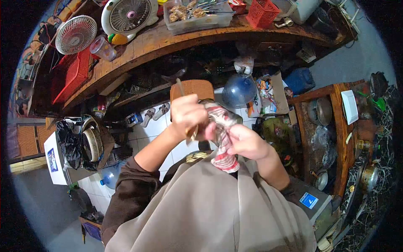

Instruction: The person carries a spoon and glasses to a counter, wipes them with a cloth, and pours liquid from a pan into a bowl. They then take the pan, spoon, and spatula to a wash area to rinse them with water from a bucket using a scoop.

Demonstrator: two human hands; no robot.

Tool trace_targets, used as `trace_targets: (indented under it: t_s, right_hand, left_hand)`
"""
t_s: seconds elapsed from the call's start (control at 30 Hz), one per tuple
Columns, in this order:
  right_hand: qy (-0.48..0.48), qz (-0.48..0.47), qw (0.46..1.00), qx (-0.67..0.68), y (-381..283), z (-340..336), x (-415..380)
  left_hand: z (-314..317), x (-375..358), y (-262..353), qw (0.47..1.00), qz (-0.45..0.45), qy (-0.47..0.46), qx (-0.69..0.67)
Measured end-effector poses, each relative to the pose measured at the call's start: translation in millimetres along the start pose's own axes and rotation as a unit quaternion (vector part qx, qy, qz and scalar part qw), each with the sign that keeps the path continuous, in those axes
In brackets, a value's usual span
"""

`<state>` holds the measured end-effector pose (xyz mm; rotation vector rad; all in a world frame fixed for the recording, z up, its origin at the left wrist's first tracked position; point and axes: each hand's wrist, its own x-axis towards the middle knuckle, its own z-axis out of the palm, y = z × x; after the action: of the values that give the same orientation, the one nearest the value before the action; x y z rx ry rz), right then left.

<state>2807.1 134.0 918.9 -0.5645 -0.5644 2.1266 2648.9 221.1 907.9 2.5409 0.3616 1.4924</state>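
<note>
My left hand [189, 115] is closed around a slim, stick-like utensil [180, 87]. One end of it points up past the knuckles and a brownish end shows below the fist; motion blur hides its exact kind. A red-and-white striped cloth [224, 157] hangs bunched between my hands, its upper part against my left fingers. My right hand [248, 143] pinches this cloth between thumb and fingers. Whether the cloth wraps anything cannot be made out. Both hands are above my lap, in front of the grey-brown garment [197, 201].
Ahead, a long wooden counter [147, 44] carries a fan [132, 14], a clear plastic tub [199, 25] and a red basket [262, 12]. Below are a woven-top stool [194, 89] and a blue water jug [239, 91]. Wooden shelving [340, 138] with pots stands right.
</note>
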Motion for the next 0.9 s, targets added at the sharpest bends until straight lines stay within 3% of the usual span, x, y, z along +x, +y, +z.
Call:
trace_targets:
  t_s: [0.03, 0.07, 0.1, 0.13, 0.2, 0.23, 0.27, 0.33, 0.4, 0.43, 0.47, 0.53, 0.57, 0.63, 0.67, 0.7, 0.73, 0.77, 0.8, 0.83, 0.87, 0.9]
  right_hand:
    - [-0.011, -0.010, 0.977, -0.211, -2, -7, -4]
    - [-0.021, -0.022, 0.910, -0.413, -4, -12, -8]
    - [0.002, -0.090, 0.797, -0.597, -24, 6, -13]
    - [0.032, -0.162, 0.715, -0.679, -27, 1, -17]
    - [0.156, -0.175, 0.703, -0.672, -42, 11, -29]
    - [0.230, -0.254, 0.676, -0.653, -44, 14, -27]
    - [0.280, -0.318, 0.595, -0.683, -44, 7, -28]
    - [0.339, -0.383, 0.541, -0.668, -39, 9, -21]
    - [0.359, -0.279, 0.607, -0.652, -21, 15, -10]
    - [0.260, -0.265, 0.521, -0.769, -13, 7, -6]
    - [0.194, -0.240, 0.509, -0.803, -9, 6, -5]
    - [0.071, -0.052, 0.493, -0.865, 0, -13, 3]
    - [0.073, -0.050, 0.494, -0.865, -1, -16, 5]
    - [0.079, -0.135, 0.746, -0.648, -10, -10, 11]
    - [0.079, -0.135, 0.745, -0.648, -10, -10, 11]
    - [0.108, -0.108, 0.928, -0.341, -11, -11, 11]
    - [0.122, -0.064, 0.990, 0.011, -9, -11, 11]
    - [0.137, -0.126, 0.967, -0.173, -1, -13, 13]
    - [0.145, -0.183, 0.907, -0.351, 6, -13, 15]
    - [0.167, -0.206, 0.807, -0.527, 7, -12, 14]
    - [0.184, -0.220, 0.674, -0.680, 6, -10, 12]
    - [0.183, -0.219, 0.676, -0.679, 6, -10, 11]
  left_hand:
    - [3, -1, -5, 0.998, -0.037, 0.016, -0.037]
    - [6, -4, -7, 0.994, -0.080, 0.025, -0.064]
    - [10, -8, -8, 0.991, -0.111, 0.037, -0.061]
    - [15, -12, -9, 0.987, -0.142, 0.050, -0.059]
    - [19, -21, -11, 0.973, -0.213, 0.060, -0.071]
    - [22, -29, -15, 0.960, -0.260, 0.066, -0.079]
    - [26, -33, -16, 0.950, -0.278, 0.084, -0.117]
    - [32, -26, -11, 0.942, -0.275, 0.149, -0.118]
    - [29, -17, -11, 0.959, -0.240, 0.111, -0.103]
    - [25, -8, -10, 0.972, -0.205, 0.073, -0.085]
    - [22, 4, -5, 0.985, -0.156, 0.055, -0.057]
    - [21, 8, -5, 0.998, -0.057, 0.012, -0.023]
    - [22, 11, 0, 1.000, -0.027, 0.003, -0.002]
    - [22, 9, 4, 1.000, -0.013, 0.011, 0.009]
    - [22, 8, 4, 1.000, 0.001, 0.018, 0.023]
    - [23, 9, 3, 0.999, 0.011, 0.038, 0.024]
    - [23, 11, 2, 0.999, 0.011, 0.037, 0.025]
    - [23, 16, -1, 0.999, 0.033, 0.015, 0.018]
    - [21, 21, -1, 0.998, 0.055, -0.008, 0.011]
    - [18, 21, 0, 0.997, 0.024, -0.067, 0.008]
    - [18, 20, -2, 0.997, 0.021, -0.068, 0.010]
    - [20, 19, -4, 0.997, 0.000, -0.073, -0.016]
